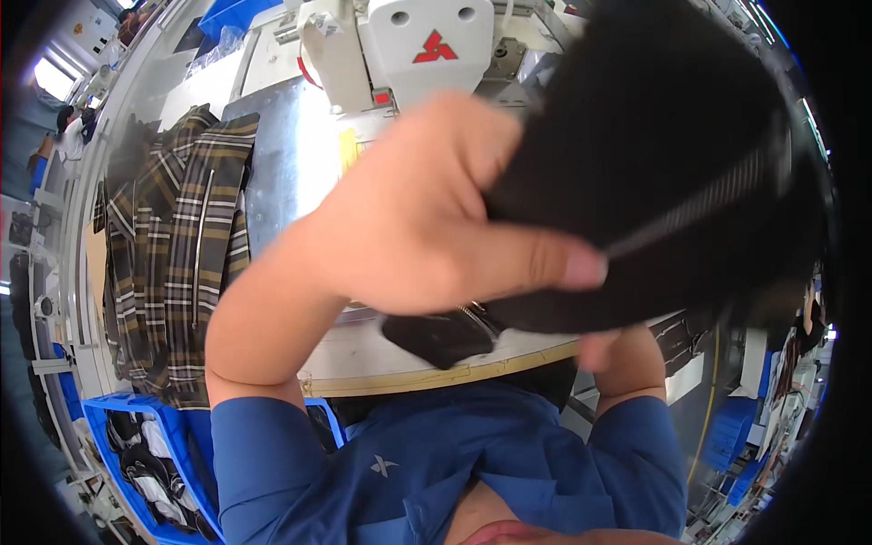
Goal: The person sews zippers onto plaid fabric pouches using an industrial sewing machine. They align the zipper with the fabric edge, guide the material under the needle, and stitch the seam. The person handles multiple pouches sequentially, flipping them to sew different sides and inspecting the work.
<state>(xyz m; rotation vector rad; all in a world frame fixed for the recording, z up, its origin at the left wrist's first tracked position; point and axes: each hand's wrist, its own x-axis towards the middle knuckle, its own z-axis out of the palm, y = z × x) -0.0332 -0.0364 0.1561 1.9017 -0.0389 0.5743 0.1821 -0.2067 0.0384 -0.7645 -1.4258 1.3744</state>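
A black cloth piece (654, 118) is raised close to the camera and fills the upper right. Along it runs a zipper (718, 193) with metal teeth, blurred by motion. My left hand (418, 209) reaches across the middle and grips the cloth's left edge, thumb on top near the zipper's end. Most of my right hand (602, 350) is hidden below the cloth's lower edge, so its grip does not show. A small black flap (438, 338) with a bit of zipper hangs beneath my left wrist, over the table's front edge.
A white sewing machine head (427, 50) stands at the back of the table. Plaid cloth pieces with zippers (182, 263) are piled at the left. A blue crate (177, 420) holding black and white pieces sits low left. Blue bins (731, 431) are at the right.
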